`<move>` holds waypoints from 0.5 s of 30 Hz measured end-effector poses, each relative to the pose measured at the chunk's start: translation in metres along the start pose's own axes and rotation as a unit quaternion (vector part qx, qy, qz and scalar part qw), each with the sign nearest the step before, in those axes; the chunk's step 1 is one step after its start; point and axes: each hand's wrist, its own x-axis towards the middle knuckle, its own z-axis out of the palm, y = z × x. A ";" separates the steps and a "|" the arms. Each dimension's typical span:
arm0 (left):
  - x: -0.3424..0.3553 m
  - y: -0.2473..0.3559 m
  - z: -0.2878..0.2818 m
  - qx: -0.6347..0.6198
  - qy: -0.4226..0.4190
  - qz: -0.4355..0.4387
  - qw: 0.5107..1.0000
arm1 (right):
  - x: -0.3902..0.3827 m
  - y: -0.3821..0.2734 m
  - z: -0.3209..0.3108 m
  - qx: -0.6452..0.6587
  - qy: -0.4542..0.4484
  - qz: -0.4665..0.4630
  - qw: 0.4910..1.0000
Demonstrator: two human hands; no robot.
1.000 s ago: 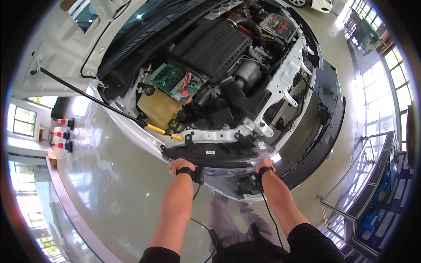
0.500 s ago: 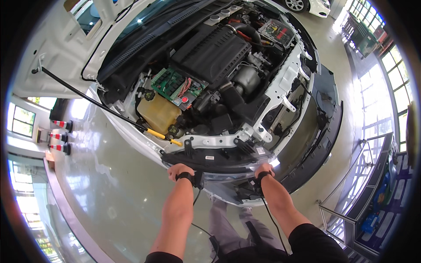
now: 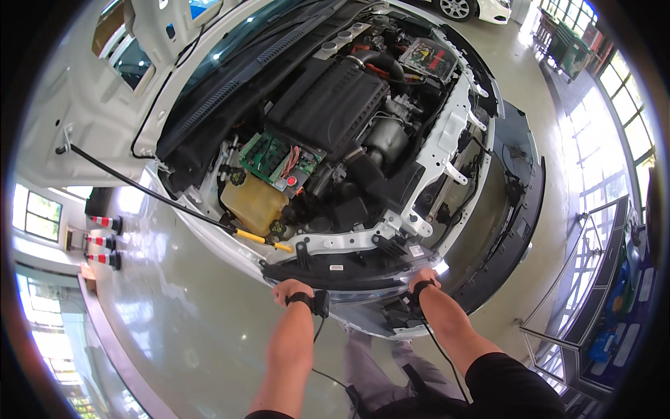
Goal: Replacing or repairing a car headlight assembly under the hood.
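Note:
A headlight [image 3: 359, 274], dark with a clear lens and a small white label on top, sits at the near front corner of a white car. My left hand [image 3: 292, 290] is closed at its left end, and my right hand [image 3: 424, 281] is closed round its right end. The fingertips of both hands are mostly hidden. Black straps with small boxes and cables circle both wrists. Just beyond the headlight runs the white front crossmember [image 3: 345, 233].
The hood [image 3: 91, 112] is propped by a black rod with a yellow end [image 3: 251, 236]. A yellowish tank [image 3: 252, 204] and green circuit board [image 3: 269, 157] lie in the engine bay. The detached-looking bumper [image 3: 520, 227] curves along the right. Cones [image 3: 105, 241] stand left; a railing [image 3: 558, 335] stands right.
The whole view has shifted slightly, so the car sits a little lower in the picture. Both hands stay on the headlight, with no clear movement of it against the car.

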 end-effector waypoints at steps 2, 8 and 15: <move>0.027 -0.005 0.005 0.062 0.000 0.010 0.998 | -0.005 -0.015 0.018 -0.066 0.133 -0.022 0.989; -0.019 -0.006 -0.008 -0.029 -0.022 -0.007 0.999 | -0.063 0.013 -0.018 0.077 -0.013 0.007 0.997; 0.015 -0.011 0.000 0.200 0.050 0.090 0.974 | -0.073 0.005 -0.012 0.115 0.000 0.027 0.993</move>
